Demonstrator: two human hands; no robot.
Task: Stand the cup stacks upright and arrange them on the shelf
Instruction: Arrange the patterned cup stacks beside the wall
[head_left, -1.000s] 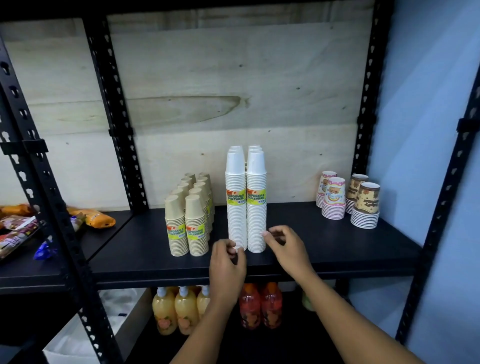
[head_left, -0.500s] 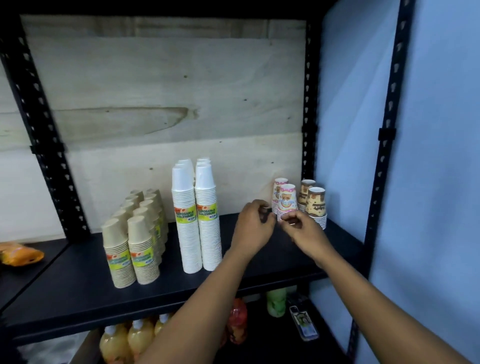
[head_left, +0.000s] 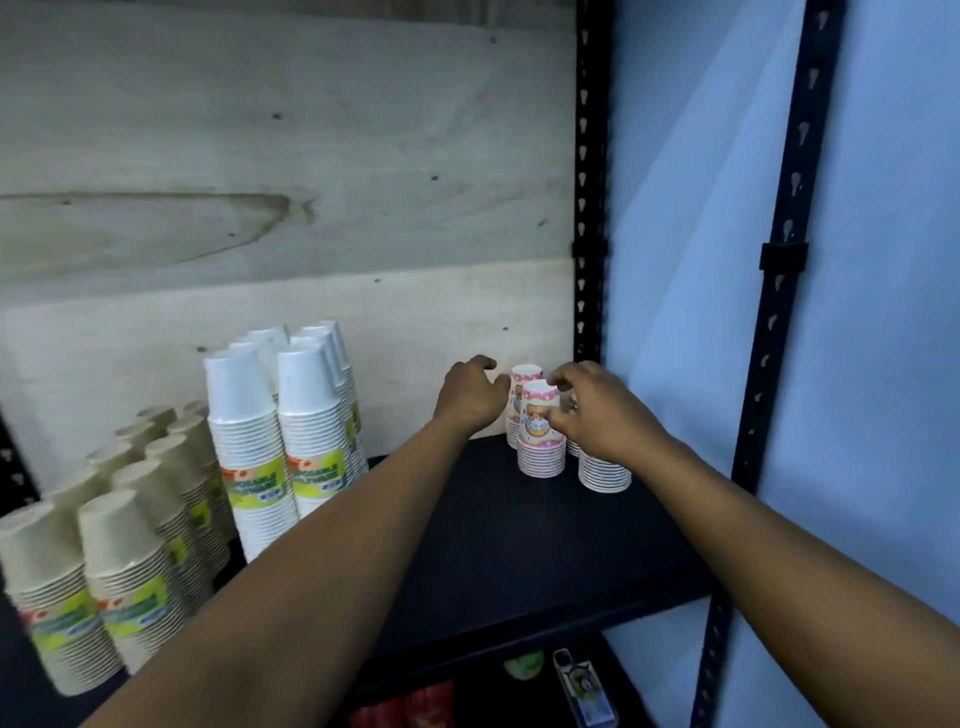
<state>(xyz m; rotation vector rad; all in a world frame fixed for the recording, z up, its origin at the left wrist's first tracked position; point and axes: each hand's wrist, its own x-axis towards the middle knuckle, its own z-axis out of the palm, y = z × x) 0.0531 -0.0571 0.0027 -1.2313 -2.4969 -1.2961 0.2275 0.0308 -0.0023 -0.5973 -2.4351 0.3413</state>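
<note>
At the right end of the black shelf (head_left: 519, 551) stand short printed cup stacks. My right hand (head_left: 597, 415) pinches the top of the front pink cup stack (head_left: 540, 447) between finger and thumb, and it hides most of a white-rimmed stack (head_left: 605, 473) beside it. A rear pink stack (head_left: 523, 375) stands just behind. My left hand (head_left: 470, 397) hovers at that rear stack's left side, fingers loosely curled, thumb at its edge. Tall white cup stacks (head_left: 249, 441) and beige cup stacks (head_left: 130, 571) stand upright further left.
A black rack post (head_left: 589, 208) rises right behind the pink stacks, and a front post (head_left: 779, 322) stands at the right against the blue wall. Plywood backs the shelf. Below lie red bottles (head_left: 405, 712) and a small packaged item (head_left: 582, 686).
Both hands have left the base of the white stacks and moved right to the printed cup stacks. The view has swung right and closer with them.
</note>
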